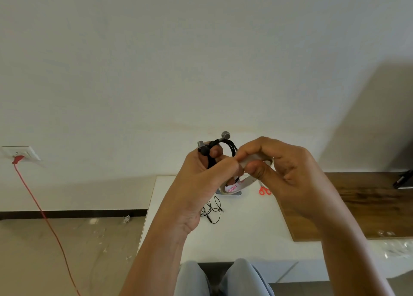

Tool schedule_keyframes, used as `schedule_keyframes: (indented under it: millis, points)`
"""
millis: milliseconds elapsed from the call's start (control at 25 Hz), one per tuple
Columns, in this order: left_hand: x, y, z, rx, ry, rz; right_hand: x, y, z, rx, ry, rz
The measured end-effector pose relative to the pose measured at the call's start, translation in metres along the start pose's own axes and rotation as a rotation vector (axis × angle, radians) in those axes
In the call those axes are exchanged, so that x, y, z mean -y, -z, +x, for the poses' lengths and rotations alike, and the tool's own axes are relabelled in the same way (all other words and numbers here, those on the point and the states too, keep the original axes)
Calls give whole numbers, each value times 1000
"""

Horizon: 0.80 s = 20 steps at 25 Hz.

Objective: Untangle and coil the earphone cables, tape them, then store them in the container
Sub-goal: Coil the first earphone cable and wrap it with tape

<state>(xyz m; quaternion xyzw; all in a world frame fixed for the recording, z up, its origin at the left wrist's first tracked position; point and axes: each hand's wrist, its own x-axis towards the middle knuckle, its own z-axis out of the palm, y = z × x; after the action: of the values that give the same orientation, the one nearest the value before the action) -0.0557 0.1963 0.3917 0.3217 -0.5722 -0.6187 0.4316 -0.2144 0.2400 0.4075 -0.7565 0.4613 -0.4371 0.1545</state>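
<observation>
My left hand is raised above the white table and grips a coiled black earphone cable, whose two grey earbuds stick up above my fingers. My right hand holds a roll of clear tape with red lettering. Its thumb and forefinger pinch the tape's edge right beside my left thumb. A second black earphone cable lies loose and tangled on the table below my hands. A pale container shows only as a sliver behind the tape roll.
Red-handled scissors lie on the table, partly hidden by my right hand. A wooden board covers the table's right part, with a black object at its far end. A red cord hangs from a wall socket on the left.
</observation>
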Motion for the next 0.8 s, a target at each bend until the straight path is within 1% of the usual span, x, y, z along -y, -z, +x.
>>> schedule_keyframes:
  millis: [240,400,800]
  points:
    - [-2,1,2,-19,62,-53,-3,-4,-2,-13,-15,20]
    - [-3,0,0,12,70,-86,-6,-4,-3,-15,27,40]
    - [1,1,0,19,82,-150,-11,-6,-2,-4,43,57]
